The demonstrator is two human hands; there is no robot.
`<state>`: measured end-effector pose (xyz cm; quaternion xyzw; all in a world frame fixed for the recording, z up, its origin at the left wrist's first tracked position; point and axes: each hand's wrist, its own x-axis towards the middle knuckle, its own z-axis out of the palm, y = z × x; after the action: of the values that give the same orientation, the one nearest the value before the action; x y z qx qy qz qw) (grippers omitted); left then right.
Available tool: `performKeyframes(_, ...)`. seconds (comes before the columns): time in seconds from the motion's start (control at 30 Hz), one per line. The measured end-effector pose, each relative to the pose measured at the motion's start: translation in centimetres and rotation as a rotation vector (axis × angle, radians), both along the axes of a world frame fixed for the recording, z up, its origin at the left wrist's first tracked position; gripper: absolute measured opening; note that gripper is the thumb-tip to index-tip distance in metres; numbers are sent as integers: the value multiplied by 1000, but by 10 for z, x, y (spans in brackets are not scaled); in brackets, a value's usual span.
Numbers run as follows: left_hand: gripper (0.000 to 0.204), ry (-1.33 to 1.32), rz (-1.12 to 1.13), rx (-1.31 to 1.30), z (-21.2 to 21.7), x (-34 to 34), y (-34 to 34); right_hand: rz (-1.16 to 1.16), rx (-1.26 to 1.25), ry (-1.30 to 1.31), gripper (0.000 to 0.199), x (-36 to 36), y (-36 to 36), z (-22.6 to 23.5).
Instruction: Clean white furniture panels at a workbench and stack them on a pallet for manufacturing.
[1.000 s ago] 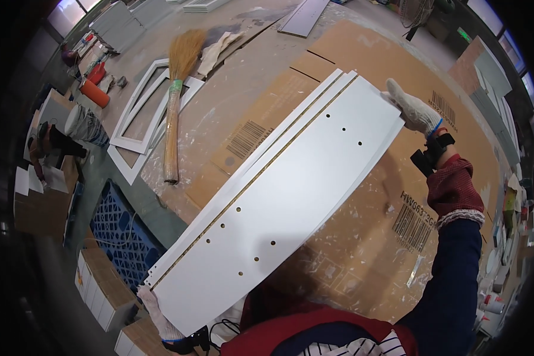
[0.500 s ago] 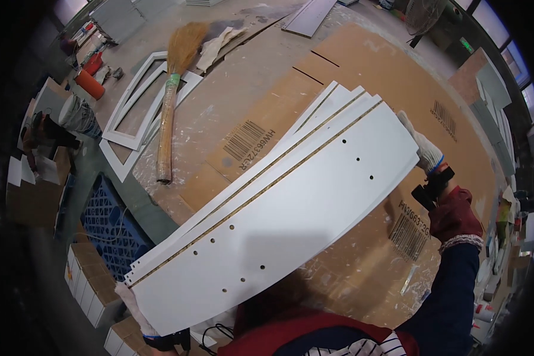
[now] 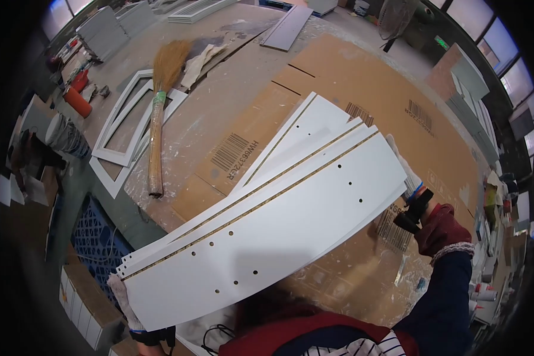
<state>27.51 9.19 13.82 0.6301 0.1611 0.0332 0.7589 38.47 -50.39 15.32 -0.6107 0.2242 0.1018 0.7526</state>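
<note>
Two or more white panels point(image 3: 267, 222), stacked and slightly fanned, stretch slantwise between my hands. Each shows a brown groove along its far edge, and the top one has several drilled holes. My left hand point(image 3: 122, 296), in a pale knit glove, is closed on their lower left end. At the upper right end my gloved right hand point(image 3: 401, 166) grips them, its fingers partly hidden behind the stack. Another white panel point(image 3: 320, 115) juts out from beneath at a different angle, over the cardboard sheet point(image 3: 362, 77); whether it touches the held panels I cannot tell.
Left of the cardboard lie a straw broom point(image 3: 155, 142) and white frames point(image 3: 115, 155). A grey-white panel point(image 3: 286, 26) lies farther back. A blue plastic pallet point(image 3: 98, 231) is on the floor at left, and stacked panels point(image 3: 471, 83) stand at far right.
The held panels' right end has come lower and nearer to me with my right hand. The rearmost panel now sticks out at a wider angle from the others. The view has shifted slightly.
</note>
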Motion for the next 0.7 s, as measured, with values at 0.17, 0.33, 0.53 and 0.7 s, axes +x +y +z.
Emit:
performKeyframes(0.17, 61, 25, -49, -336, 8, -1, 11, -351, 120, 57, 69, -90, 38, 31)
performKeyframes(0.33, 59, -118, -351, -58, 19, -11, 17, -456, 183, -59, 69, -209, 43, 20)
performKeyframes(0.53, 52, -113, -474, 47, 7, -39, 25, -533, 267, -146, 70, -354, 45, -9)
performKeyframes(0.7, 52, -106, -591, 22, 27, -88, 2, -534, 288, -170, 71, -436, 60, -36)
